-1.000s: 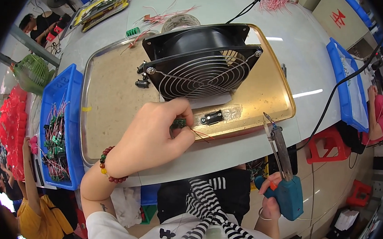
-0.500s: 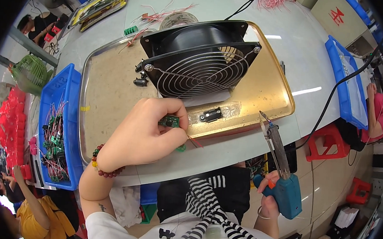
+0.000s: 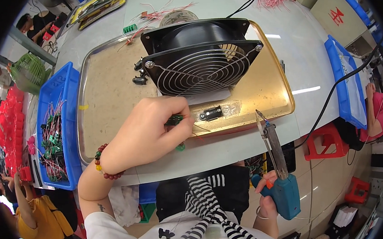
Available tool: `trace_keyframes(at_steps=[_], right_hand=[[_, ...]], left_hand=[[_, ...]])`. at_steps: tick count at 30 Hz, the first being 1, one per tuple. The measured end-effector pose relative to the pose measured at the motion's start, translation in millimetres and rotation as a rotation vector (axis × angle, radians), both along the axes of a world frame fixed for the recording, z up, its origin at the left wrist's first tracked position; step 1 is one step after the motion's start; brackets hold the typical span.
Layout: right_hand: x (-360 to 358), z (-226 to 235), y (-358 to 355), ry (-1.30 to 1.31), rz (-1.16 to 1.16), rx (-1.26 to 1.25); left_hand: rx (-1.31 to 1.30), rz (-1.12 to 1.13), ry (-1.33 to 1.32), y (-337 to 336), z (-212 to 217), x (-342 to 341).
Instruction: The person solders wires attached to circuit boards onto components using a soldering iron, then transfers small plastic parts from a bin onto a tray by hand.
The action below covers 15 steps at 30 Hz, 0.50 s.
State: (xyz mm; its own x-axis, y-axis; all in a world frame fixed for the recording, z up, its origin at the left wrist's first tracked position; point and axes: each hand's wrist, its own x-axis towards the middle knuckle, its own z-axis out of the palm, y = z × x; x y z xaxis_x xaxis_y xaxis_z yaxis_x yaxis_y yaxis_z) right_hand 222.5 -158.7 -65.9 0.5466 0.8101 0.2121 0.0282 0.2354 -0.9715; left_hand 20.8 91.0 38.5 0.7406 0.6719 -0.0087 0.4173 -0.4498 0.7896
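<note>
Soldering gun [image 3: 288, 198] gripped by right hand [image 3: 267, 201], long axis aimed up-left, left hand [image 3: 155, 128] pinching board [image 3: 173, 119]

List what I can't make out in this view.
All in the head view:
Green circuit board: mostly covered by the left hand.
Tape roll: lower part hidden behind the black fan.
Right hand: partly hidden by the blue-handled soldering tool.
Boards in the blue bin: too tangled to count.

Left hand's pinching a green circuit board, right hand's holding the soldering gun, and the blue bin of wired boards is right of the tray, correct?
Not quite: the blue bin of wired boards is left of the tray in the head view. The left hand does pinch a green circuit board; the right hand holds the soldering gun.
</note>
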Motion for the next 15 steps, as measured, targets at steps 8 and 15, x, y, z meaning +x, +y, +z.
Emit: trace_keyframes(at_steps=[8, 15], right_hand=[[-10.1, 10.0, 6.3, -0.088, 0.002, -0.029], [-20.9, 15.9, 13.2, -0.176, 0.057, -0.14]], left_hand=[[0.218, 0.031, -0.152, -5.0, -13.1, 8.7], [0.421, 0.055, -0.245, -4.7, -26.0, 8.9]])
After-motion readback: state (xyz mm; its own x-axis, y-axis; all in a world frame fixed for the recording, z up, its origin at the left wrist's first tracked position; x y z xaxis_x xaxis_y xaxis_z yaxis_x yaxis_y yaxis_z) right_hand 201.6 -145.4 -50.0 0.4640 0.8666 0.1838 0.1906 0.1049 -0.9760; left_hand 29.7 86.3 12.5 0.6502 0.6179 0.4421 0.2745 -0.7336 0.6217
